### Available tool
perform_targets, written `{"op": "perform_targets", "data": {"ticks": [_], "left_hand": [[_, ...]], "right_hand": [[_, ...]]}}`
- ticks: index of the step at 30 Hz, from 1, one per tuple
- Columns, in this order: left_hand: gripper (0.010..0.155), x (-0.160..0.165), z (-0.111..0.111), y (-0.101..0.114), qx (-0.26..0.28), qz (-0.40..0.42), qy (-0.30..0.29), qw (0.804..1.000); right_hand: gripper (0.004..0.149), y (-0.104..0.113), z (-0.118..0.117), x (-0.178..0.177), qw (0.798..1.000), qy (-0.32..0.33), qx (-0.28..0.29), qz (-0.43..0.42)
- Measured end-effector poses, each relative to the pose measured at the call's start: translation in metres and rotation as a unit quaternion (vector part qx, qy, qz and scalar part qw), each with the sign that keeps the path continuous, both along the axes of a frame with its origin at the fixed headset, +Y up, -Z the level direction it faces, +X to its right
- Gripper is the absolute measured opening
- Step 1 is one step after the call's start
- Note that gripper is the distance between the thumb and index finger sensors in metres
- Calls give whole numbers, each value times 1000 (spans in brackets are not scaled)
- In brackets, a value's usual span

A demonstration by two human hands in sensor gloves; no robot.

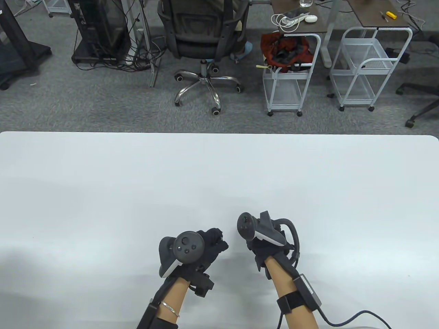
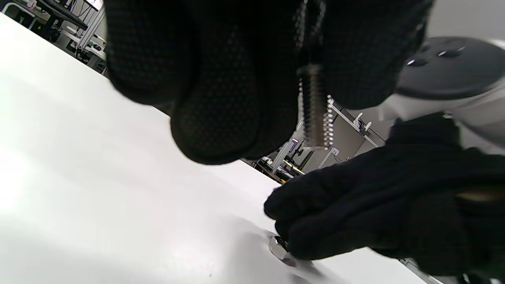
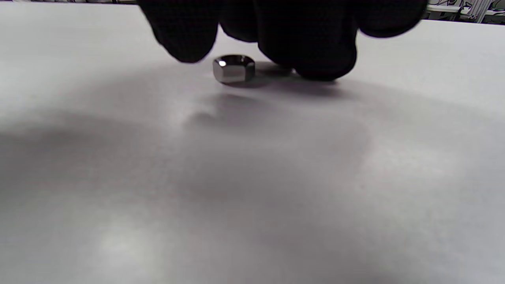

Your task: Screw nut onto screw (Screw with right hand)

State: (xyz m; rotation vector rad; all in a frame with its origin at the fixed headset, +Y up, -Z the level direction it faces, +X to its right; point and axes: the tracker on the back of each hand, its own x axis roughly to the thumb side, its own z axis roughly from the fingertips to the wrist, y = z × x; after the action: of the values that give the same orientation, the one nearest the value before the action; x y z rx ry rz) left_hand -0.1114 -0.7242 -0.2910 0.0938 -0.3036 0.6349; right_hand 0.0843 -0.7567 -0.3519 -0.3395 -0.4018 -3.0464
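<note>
We see the left hand [image 2: 236, 75] gripping a threaded steel screw [image 2: 314, 106] whose shaft points down, while the right hand's [image 2: 378, 205] fingertips [image 3: 315, 59] close around a shiny hexagonal nut [image 3: 234, 68] lying flat on the white table [image 3: 252, 177].

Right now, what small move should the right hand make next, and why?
Probably close the fingertips on the nut and lift it. The nut lies flat on the table, between the right hand's fingertips, apparently not yet pinched. The left hand already holds the screw, with its thread bare.
</note>
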Motion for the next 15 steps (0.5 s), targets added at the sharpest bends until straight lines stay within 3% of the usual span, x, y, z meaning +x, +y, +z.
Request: {"op": "perform_targets", "data": {"ticks": [7, 15], "left_hand": [[50, -4, -2, -1, -16, 27, 0, 1000], [51, -1, -2, -1, -32, 48, -9, 998]], "right_hand": [[47, -5, -6, -18, 991, 42, 82, 97], [43, 1, -3, -14, 993, 50, 81, 68]]}}
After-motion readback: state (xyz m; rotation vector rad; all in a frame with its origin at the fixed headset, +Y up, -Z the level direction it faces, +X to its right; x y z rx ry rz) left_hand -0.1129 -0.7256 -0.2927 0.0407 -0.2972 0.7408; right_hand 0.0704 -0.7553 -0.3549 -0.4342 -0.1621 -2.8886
